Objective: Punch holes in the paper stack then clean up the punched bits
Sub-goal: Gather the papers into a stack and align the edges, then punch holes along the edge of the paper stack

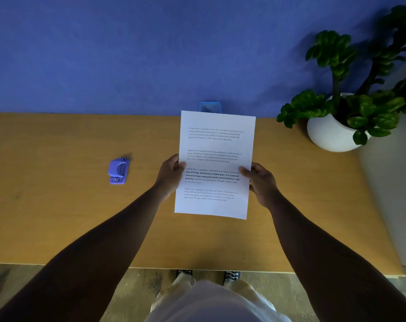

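Both hands up: left hand (171,174) and right hand (261,182) pinch the paper stack (214,163) by its side edges above the desk (57,217). Hole punch (118,170) sits well apart, leftward (untouched). Risk: sheets fanning out of alignment, giving mismatched holes.

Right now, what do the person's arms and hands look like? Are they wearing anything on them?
Both arms are bare from wrist to the picture's edge, with no sleeves showing. The left hand and right hand have no gloves, and no rings, watch or bracelets can be seen.
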A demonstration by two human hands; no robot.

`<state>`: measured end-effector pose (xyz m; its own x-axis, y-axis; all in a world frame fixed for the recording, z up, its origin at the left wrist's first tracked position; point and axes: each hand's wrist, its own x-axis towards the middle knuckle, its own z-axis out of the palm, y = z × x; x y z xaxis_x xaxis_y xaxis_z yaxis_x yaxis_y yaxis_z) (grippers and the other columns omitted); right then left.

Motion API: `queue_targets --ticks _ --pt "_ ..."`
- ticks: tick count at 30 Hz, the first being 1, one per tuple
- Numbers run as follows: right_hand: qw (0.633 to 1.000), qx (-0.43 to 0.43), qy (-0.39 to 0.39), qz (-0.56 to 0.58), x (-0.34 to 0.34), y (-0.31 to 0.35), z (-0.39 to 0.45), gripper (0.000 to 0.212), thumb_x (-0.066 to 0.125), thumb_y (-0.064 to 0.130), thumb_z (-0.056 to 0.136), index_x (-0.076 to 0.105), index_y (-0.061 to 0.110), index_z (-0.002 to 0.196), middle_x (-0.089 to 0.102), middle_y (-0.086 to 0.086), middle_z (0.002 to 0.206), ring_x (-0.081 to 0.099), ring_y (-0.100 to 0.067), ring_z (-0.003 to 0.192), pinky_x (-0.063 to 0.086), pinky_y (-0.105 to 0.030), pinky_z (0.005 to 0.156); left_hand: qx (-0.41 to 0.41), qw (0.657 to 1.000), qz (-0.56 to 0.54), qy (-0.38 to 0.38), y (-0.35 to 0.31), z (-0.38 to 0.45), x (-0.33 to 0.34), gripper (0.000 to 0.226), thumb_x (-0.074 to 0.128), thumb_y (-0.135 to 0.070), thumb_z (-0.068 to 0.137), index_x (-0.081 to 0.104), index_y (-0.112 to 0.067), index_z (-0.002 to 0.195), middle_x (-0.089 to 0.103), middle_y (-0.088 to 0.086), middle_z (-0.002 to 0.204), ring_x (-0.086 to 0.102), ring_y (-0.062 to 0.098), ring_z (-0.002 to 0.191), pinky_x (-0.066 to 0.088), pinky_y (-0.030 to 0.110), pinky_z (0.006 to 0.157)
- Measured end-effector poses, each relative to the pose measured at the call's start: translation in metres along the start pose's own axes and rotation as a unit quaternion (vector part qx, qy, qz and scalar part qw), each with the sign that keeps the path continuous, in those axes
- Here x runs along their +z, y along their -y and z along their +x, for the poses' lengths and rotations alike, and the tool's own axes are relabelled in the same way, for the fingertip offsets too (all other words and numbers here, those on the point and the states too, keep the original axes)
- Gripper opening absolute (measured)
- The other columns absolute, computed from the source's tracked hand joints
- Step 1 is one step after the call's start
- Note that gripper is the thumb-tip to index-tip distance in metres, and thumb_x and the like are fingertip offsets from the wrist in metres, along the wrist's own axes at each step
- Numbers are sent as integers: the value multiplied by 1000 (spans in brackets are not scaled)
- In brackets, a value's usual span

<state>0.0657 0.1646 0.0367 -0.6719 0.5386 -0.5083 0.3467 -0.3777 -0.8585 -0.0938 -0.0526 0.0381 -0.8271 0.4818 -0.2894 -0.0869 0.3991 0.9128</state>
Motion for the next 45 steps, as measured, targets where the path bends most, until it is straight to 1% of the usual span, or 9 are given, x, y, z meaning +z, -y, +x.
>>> queue_targets --ticks 2,6,10,15,19,22,30,37,45 --pt "1000 -5 -7 -12 1 0 1 22 70 17 88 67 18 110 74 -3 108 70 -25 96 56 -42 84 -13 1000 -3 5 2 0 1 25 46 -15 101 65 -32 100 70 -17 81 61 0 66 47 13 55" --pt "998 -22 -28 -42 1 -2 1 18 67 13 90 68 22 104 74 4 98 68 -18 86 55 -22 61 -42 999 3 27 10 2 3 20 50 -19 101 65 -23 113 72 -10 91 64 -6 64 46 13 53" --pt "995 -20 -61 -80 -4 -11 6 14 67 16 89 68 26 100 74 3 102 69 -23 95 58 -38 84 -81 996 -34 2 22 5 -1 13 61 -28 96 66 -26 108 75 -5 94 72 13 86 57 28 74" --pt "989 -10 -95 -117 -7 -20 11 18 67 21 89 67 24 107 72 2 102 68 -23 95 57 -40 87 -79 980 72 -165 36 17 -31 12 60 -29 88 69 -36 92 71 -14 95 66 4 85 46 19 57" --pt "985 -4 -101 -137 -6 -24 9 25 65 20 90 67 19 115 72 1 104 66 -19 89 55 -32 79 -54 942 133 -304 50 32 -69 19 61 -22 91 70 -15 106 71 2 105 66 22 102 50 30 85" --pt "984 3 -104 -145 -5 -28 9 22 64 19 90 67 20 111 72 3 100 65 -19 87 54 -33 80 -134 902 198 -359 61 43 -97 31 60 -28 90 64 -18 119 60 11 125 53 32 120 45 40 97" --pt "981 19 -109 -157 2 -36 8 17 59 17 91 67 26 103 71 6 96 65 -16 81 54 -29 75 -280 877 178 -347 83 66 -139 49 52 -30 95 47 -8 140 47 19 145 43 38 133 35 39 111" --pt "975 38 -125 -178 8 -37 6 21 55 18 89 69 24 104 70 10 89 62 -12 73 51 -24 66 -289 894 150 -307 102 70 -152 44 46 -33 96 64 -5 125 65 18 127 61 37 116 50 41 99" --pt "972 46 -132 -190 12 -40 5 21 53 19 89 69 25 102 70 12 90 62 -12 76 50 -25 66 -322 886 173 -287 103 69 -159 53 45 -40 94 62 -3 127 64 18 127 62 39 114 52 45 97"
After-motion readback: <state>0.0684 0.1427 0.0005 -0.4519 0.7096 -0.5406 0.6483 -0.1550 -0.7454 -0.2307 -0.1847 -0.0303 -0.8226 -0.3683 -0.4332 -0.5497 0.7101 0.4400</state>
